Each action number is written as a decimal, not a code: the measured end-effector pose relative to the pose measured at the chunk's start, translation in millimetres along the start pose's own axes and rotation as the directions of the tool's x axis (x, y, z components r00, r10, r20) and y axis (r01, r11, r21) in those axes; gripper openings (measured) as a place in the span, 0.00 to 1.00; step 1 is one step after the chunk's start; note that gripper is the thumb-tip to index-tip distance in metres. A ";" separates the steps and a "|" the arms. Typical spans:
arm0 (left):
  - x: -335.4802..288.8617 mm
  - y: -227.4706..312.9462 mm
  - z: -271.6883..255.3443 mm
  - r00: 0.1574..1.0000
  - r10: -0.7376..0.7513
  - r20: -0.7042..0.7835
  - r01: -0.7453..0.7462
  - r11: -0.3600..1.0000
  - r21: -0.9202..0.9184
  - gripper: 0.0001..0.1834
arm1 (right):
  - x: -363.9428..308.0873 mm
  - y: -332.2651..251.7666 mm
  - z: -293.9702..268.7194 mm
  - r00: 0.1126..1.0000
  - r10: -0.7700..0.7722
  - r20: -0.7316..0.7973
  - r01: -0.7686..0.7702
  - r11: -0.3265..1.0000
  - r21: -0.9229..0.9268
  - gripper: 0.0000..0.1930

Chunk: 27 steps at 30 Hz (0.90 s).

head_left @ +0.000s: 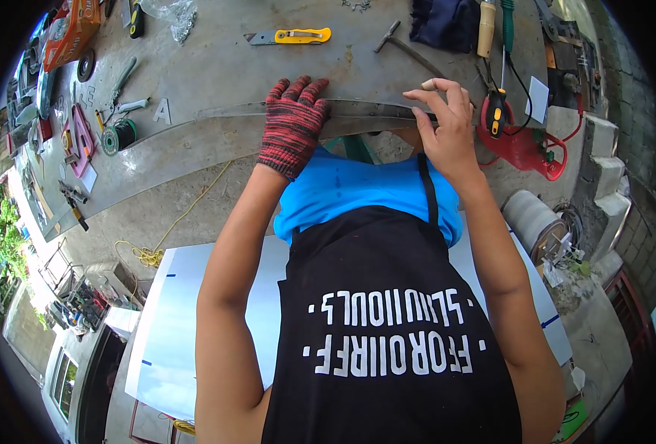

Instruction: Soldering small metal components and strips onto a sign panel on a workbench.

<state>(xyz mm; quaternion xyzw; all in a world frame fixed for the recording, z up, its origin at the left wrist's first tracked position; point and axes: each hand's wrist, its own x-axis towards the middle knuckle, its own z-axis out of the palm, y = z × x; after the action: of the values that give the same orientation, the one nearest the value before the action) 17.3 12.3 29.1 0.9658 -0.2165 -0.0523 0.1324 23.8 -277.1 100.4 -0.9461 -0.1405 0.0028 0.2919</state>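
Metal strip (365,111) along the worktop (217,66) near edge, under both hands; knife (289,35) behind it, hammer (406,46) to the knife's right.

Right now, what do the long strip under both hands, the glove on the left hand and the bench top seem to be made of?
The long thin grey strip looks like bare sheet metal: dull sheen, crisp edge. The red-and-black speckled glove on the left hand looks like knitted cotton yarn, with ribbed stitches. The grey workbench top seems concrete or worn metal; its matte, stained surface leaves that open.

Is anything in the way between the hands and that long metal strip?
Nothing visible. The gloved left hand rests flat on the metal strip at the table's edge, and the bare right hand touches it too.
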 end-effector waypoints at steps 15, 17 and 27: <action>-13.6 3.1 10.3 0.991 -0.053 -0.123 0.060 0.996 0.060 0.11 | -4.2 4.0 -9.1 0.999 0.022 -0.039 -0.023 0.999 -0.034 0.16; -13.4 2.3 9.9 0.992 -0.052 -0.119 0.061 0.996 0.071 0.11 | -4.6 4.2 -9.6 0.999 0.021 -0.033 -0.022 0.999 -0.034 0.16; -12.5 -2.7 8.2 0.999 -0.041 -0.014 0.041 0.998 0.040 0.14 | -2.2 1.2 -14.5 0.997 -0.032 -0.064 0.030 0.999 -0.039 0.14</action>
<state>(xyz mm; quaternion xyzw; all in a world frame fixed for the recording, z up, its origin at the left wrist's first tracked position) 5.9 18.2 21.1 0.9729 -0.1968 -0.0440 0.1132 23.3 -286.7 111.6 -0.9487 -0.1459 -0.0349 0.2783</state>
